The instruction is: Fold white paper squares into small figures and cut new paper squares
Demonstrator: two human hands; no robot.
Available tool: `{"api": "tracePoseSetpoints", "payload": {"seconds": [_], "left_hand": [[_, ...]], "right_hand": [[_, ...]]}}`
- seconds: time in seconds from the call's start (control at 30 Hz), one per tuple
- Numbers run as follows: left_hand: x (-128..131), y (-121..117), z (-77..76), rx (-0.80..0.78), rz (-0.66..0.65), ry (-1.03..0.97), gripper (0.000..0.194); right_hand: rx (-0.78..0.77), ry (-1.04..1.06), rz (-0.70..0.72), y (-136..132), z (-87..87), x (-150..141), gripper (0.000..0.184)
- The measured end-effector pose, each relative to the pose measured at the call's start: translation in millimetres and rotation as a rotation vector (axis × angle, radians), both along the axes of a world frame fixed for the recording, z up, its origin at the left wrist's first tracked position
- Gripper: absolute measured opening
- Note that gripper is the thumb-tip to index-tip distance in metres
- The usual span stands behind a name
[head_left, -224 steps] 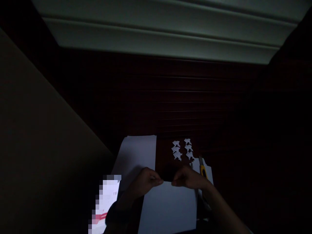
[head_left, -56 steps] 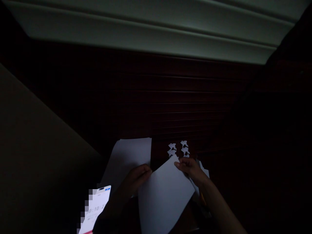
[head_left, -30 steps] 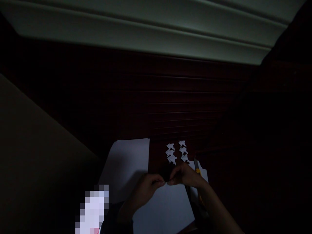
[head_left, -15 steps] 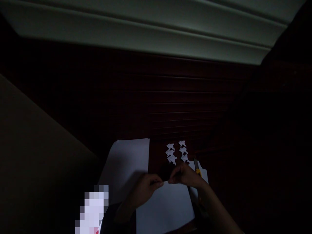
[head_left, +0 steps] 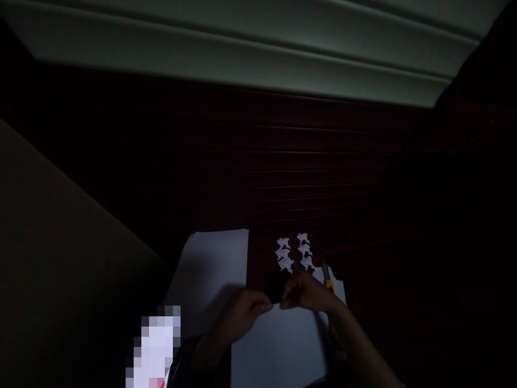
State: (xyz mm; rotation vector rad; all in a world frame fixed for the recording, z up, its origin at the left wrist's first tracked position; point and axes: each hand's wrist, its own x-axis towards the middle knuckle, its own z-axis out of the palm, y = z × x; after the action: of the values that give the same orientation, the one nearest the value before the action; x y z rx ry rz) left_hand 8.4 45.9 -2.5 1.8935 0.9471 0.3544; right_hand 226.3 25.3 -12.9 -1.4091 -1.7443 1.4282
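A white sheet of paper [head_left: 283,345] spreads toward me below both hands. Its far edge is pinched between the thumb and fingers of my left hand [head_left: 246,310]. Close beside it, my right hand [head_left: 305,293] pinches the same edge, with a small gap between the two sets of fingertips. Just beyond the hands sit several small folded paper pieces in two columns, a left column [head_left: 284,253] and a right column [head_left: 305,250]. A utility knife with yellow on its handle [head_left: 330,285] lies to the right, partly hidden by my right forearm.
Another stretch of white paper [head_left: 214,264] lies at the left on the dark table. More white paper [head_left: 340,291] is under the knife. Dark slatted panelling [head_left: 302,140] rises behind, with pale ridged boards [head_left: 242,54] above. A blurred-out bright patch [head_left: 155,345] is at lower left.
The held sheet has shifted slightly to the right and its near part has swung a little. Both hands keep their pinch at its far edge and have barely moved.
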Motion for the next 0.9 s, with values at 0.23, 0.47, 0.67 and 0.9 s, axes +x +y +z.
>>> {"api": "tracePoseSetpoints", "payload": {"seconds": [0.23, 0.47, 0.67, 0.9], "left_hand": [[2.0, -1.5, 0.3, 0.048, 0.004, 0.030, 0.023], [4.4, -2.4, 8.2, 0.093, -0.010, 0.045, 0.024], [5.7, -3.8, 9.4, 0.107, -0.003, 0.060, 0.023], [4.0, -3.0, 9.1, 0.127, -0.008, 0.054, 0.024]], "right_hand": [[0.094, -0.078, 0.088, -2.5, -0.3, -5.5, 0.017], [0.167, -0.094, 0.145, -4.8, 4.3, -12.6, 0.018], [0.180, -0.133, 0.159, -4.9, 9.7, -12.7, 0.019], [0.125, -0.133, 0.206, -2.8, 11.7, 0.3, 0.017]]}}
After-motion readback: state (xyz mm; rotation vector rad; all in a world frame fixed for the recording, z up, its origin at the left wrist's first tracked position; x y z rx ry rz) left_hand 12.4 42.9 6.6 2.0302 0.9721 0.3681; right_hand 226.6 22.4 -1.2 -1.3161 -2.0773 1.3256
